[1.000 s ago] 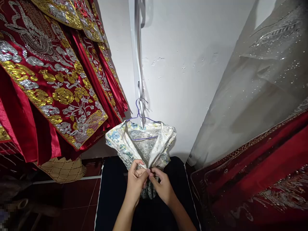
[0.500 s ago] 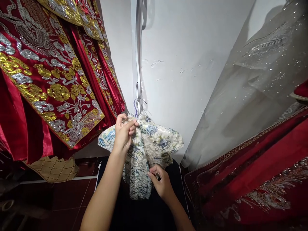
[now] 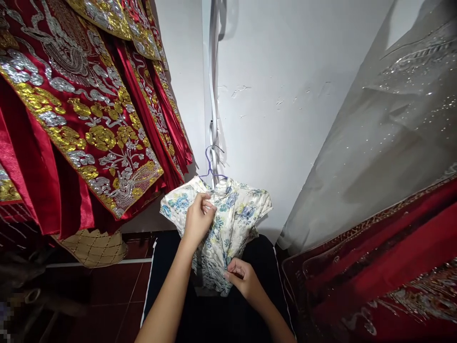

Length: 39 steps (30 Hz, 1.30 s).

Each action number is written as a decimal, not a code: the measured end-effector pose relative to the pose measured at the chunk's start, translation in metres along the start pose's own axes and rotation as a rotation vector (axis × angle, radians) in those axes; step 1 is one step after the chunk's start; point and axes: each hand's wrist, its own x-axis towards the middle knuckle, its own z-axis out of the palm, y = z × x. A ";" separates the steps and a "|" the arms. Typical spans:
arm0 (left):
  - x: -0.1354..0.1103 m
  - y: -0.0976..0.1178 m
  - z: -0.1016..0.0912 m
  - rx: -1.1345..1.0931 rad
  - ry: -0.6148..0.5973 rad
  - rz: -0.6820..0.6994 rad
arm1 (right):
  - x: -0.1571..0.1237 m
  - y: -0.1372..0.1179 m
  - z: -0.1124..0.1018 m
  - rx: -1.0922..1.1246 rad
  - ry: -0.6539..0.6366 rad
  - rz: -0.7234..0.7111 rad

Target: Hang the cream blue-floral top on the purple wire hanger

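A short-sleeved floral top, cream with blue and yellow flowers, hangs by its shoulders on a thin purple hanger. My left hand is at the upper chest just below the stand collar, thumb and fingers pinched together at the front. Whatever small part lies between those fingertips cannot be made out. Lower down, my right hand pinches the cloth at the lower front, drawing it into folds. The bottom of the top hangs over my dark-clad lap.
The hanger hooks onto a narrow white pole against a white wall. Red garments with gold and silver sequins hang at left. On the right are a sheer grey-white fabric and a red embellished garment.
My left hand has moved down from the collar to the upper chest. The collar and hanger now show more fully. My right hand keeps its pinch on the lower front. The view has shifted slightly.
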 end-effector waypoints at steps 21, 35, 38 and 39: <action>0.037 -0.006 0.019 -0.064 -0.122 -0.165 | -0.012 0.023 -0.005 0.051 -0.015 0.039; 0.034 0.041 -0.004 -0.779 -0.161 -0.312 | 0.039 -0.029 -0.027 -0.075 0.142 -0.142; 0.026 0.046 -0.007 -0.669 -0.083 -0.198 | 0.068 -0.107 -0.044 -0.118 0.208 -0.291; 0.023 0.047 -0.007 -0.623 -0.065 -0.153 | 0.078 -0.131 -0.045 -0.138 0.185 -0.314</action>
